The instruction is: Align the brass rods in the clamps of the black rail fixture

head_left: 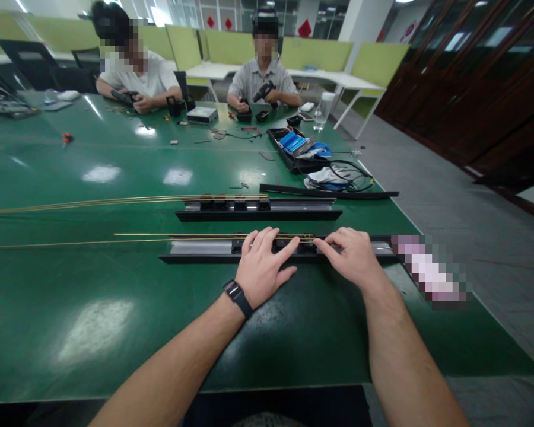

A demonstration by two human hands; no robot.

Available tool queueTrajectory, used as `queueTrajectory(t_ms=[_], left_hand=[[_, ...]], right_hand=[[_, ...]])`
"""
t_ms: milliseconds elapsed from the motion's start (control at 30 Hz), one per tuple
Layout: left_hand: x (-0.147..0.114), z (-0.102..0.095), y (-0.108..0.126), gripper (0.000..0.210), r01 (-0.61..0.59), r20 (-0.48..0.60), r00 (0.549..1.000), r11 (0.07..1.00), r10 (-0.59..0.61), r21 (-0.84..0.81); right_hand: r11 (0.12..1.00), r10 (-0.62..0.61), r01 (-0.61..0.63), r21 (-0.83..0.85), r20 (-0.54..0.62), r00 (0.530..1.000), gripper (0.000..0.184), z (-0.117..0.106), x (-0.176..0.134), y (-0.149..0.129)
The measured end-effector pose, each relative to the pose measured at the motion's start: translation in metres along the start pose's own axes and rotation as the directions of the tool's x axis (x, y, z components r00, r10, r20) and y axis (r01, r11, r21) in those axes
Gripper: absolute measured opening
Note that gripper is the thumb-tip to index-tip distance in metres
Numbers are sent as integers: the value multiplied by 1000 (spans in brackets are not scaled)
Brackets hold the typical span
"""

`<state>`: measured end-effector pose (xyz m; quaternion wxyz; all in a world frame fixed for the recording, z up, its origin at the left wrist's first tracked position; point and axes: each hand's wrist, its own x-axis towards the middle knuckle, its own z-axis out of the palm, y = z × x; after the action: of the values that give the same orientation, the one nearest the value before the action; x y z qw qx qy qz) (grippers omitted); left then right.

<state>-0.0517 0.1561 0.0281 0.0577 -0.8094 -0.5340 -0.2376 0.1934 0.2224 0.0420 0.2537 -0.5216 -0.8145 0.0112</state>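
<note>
In the head view, a long black channel (200, 259) with a pale metallic inside lies across the table in front of me. Thin brass-coloured rods (142, 241) run along it from the left, passing black blocks set in the channel. My left hand (264, 261) lies over the channel with fingers spread, the fingertips on or close to the rods. At the rods' right end, my right hand (349, 255) pinches thumb and finger together on a rod tip. The fingertips partly hide that end.
A second channel (293, 214) with more rods lies just beyond. Behind it are a black strip (329, 192), a cable and cloth (333, 178), and a black tray (289, 157) of blue items. Two people sit across the table, one holding a power drill (263, 91). A blurred object (431, 270) lies right.
</note>
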Motion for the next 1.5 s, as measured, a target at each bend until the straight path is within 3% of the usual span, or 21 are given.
queueTrajectory(t_ms=[1500], left_hand=[[-1, 0, 0, 63, -15, 14, 1000, 1000, 15, 27]], right_hand=[[998, 68, -68, -4, 5, 998, 62, -3, 2, 8]])
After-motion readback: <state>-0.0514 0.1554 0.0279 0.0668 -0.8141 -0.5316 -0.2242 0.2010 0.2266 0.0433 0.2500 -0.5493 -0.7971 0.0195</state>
